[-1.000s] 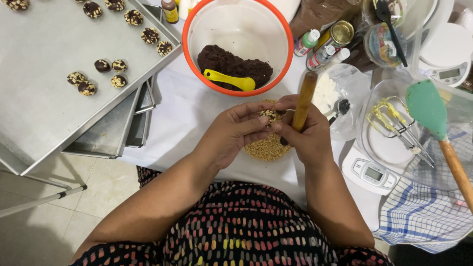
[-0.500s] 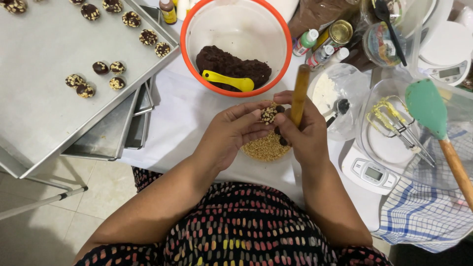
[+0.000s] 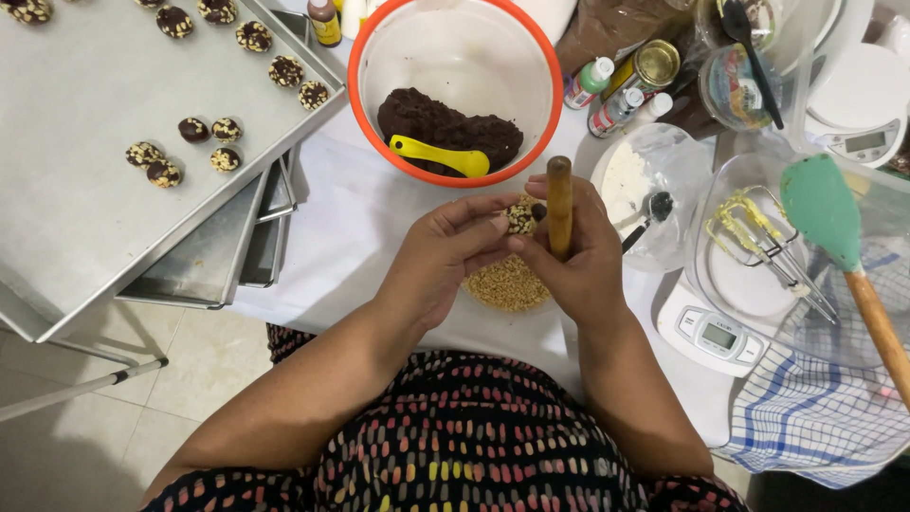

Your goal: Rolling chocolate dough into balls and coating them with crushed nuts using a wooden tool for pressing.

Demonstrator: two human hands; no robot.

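My left hand (image 3: 445, 256) holds a small nut-coated dough ball (image 3: 520, 218) at its fingertips. My right hand (image 3: 580, 256) grips a wooden stick (image 3: 559, 201) upright, its side against the ball. Both hands hover over a small dish of chopped nuts (image 3: 509, 285). Behind them stands an orange-rimmed white bowl (image 3: 381, 57) with dark chocolate dough (image 3: 445, 125) and a yellow scoop (image 3: 439, 156).
A steel baking tray (image 3: 85, 190) at left carries several nut-topped cookies (image 3: 210, 131), with more trays stacked beneath. At right are a bowl with beaters (image 3: 758, 246), a green spatula (image 3: 834, 228), a kitchen scale (image 3: 711, 332), a checked cloth (image 3: 815, 417), small bottles (image 3: 607, 95) and a flour bowl (image 3: 645, 190).
The wooden stick has swung from tilted to upright, and both hands with the ball have risen slightly above the nut dish.
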